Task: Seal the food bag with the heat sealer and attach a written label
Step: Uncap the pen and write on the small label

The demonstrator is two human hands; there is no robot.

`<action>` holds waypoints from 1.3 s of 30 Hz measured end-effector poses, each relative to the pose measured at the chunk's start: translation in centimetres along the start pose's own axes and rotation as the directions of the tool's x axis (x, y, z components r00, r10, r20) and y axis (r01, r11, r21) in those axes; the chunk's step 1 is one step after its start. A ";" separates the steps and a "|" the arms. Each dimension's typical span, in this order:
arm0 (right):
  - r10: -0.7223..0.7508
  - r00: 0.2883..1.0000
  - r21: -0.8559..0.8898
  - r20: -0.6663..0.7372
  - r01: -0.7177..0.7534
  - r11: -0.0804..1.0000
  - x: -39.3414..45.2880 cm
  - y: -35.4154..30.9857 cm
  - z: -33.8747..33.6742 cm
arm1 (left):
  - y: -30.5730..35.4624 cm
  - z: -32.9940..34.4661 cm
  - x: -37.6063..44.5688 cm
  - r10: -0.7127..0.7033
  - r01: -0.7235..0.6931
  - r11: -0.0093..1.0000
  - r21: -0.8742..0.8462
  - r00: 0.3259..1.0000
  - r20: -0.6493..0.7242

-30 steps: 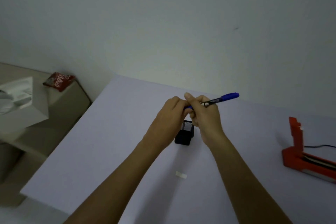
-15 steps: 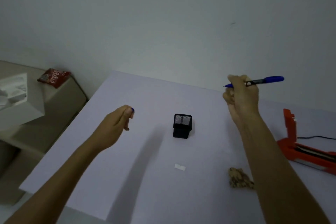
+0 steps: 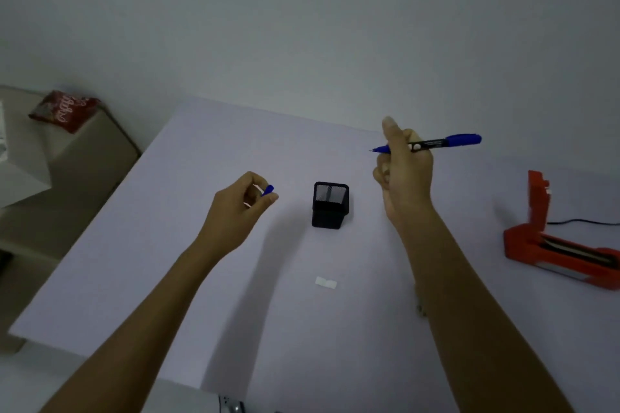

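Label (image 3: 325,282), small and white, lies flat on the bench (image 3: 201,151), low in the middle of the frame.
The right hand (image 3: 404,174) grips a blue pen (image 3: 432,143), tip bare. The left hand (image 3: 240,208) pinches the blue cap (image 3: 268,190). A black mesh cup (image 3: 329,205) stands between the hands. The red heat sealer (image 3: 557,241) sits open at the right edge.

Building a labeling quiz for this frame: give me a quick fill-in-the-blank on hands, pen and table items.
1. The right hand holds an uncapped ____ pen.
2. The left hand pinches the pen's ____.
3. The black mesh holder stands between the two ____.
4. The heat sealer, at the table's right side, is coloured ____.

Missing words: blue; cap; hands; red
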State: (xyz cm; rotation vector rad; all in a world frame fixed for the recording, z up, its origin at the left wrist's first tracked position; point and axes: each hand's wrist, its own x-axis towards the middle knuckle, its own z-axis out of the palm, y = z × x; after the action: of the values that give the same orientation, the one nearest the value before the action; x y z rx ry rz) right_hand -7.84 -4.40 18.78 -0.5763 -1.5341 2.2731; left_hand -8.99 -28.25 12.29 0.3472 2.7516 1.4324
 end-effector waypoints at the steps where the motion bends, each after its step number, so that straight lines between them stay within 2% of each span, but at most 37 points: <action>1: -0.025 1.000 -0.045 -0.004 0.025 0.999 -0.1 0.8 -0.3 | -1.2 1.0 -0.1 -0.028 0.028 0.998 0.052 1.000 0.001; 3: -0.095 0.995 -0.160 0.037 0.099 0.982 0.0 3.6 -1.4 | -4.3 3.6 -0.4 -0.081 0.075 0.984 0.162 0.996 0.028; 5: -0.099 0.992 -0.277 0.083 0.118 0.953 -0.6 7.7 -3.3 | -7.8 6.5 -1.1 -0.143 0.120 0.958 0.261 0.987 0.072; 9: 0.129 0.987 -0.421 0.096 -0.077 0.904 -3.9 16.8 -8.0 | -12.5 11.3 -3.4 -0.208 0.164 0.924 0.345 0.974 0.094; 11: 0.166 0.981 -0.505 0.098 -0.095 0.858 -6.5 20.1 -10.1 | -13.4 12.9 -4.3 -0.200 0.158 0.924 0.349 0.976 0.087; 13: 0.090 0.976 -0.668 0.196 0.066 0.741 -8.2 22.4 -11.5 | -14.0 13.8 -4.5 -0.171 0.134 0.920 0.370 0.983 0.069; 15: -0.038 0.926 -0.778 0.377 0.338 0.529 -9.0 24.2 -12.2 | -14.3 14.3 -4.4 -0.145 0.114 0.915 0.386 0.988 0.050; 17: -0.112 0.863 -0.801 0.492 0.500 0.329 -9.1 25.7 -12.6 | -14.7 14.5 -4.2 -0.131 0.105 0.917 0.385 0.990 0.042; 19: -0.136 0.843 -0.818 0.520 0.537 0.207 -9.4 26.9 -12.9 | -14.8 14.5 -4.2 -0.135 0.114 0.924 0.365 0.990 0.032; 22: -0.148 0.829 -0.825 0.539 0.555 0.108 -10.4 28.2 -13.5 | -14.1 14.6 -5.0 -0.170 0.165 0.936 0.312 0.985 -0.010; 24: -0.159 0.827 -0.829 0.539 0.554 0.070 -10.8 28.7 -13.8 | -13.2 15.1 -6.0 -0.126 0.125 0.949 0.289 0.992 -0.015; 27: -0.164 0.825 -0.829 0.541 0.556 0.062 -11.1 29.3 -13.9 | -12.4 16.5 -7.6 0.002 -0.035 0.958 0.283 0.993 0.116; 29: -0.170 0.820 -0.825 0.546 0.562 0.063 -11.1 29.5 -13.9 | -12.0 17.5 -8.2 0.042 -0.094 0.954 0.284 0.982 0.183; 36: -0.168 0.820 -0.816 0.548 0.568 0.109 -11.0 29.6 -14.2 | -10.9 18.5 -8.2 0.065 -0.141 0.944 0.299 0.966 0.251; 39: -0.172 0.825 -0.819 0.537 0.560 0.129 -11.0 29.7 -14.3 | -10.6 18.5 -8.0 0.102 -0.206 0.917 0.342 0.949 0.299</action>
State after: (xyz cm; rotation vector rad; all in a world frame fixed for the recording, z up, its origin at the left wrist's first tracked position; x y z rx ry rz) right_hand 7.31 -9.11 -12.10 0.0269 -2.8215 0.7253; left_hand -1.00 -20.84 -7.74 0.7307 2.7908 0.7924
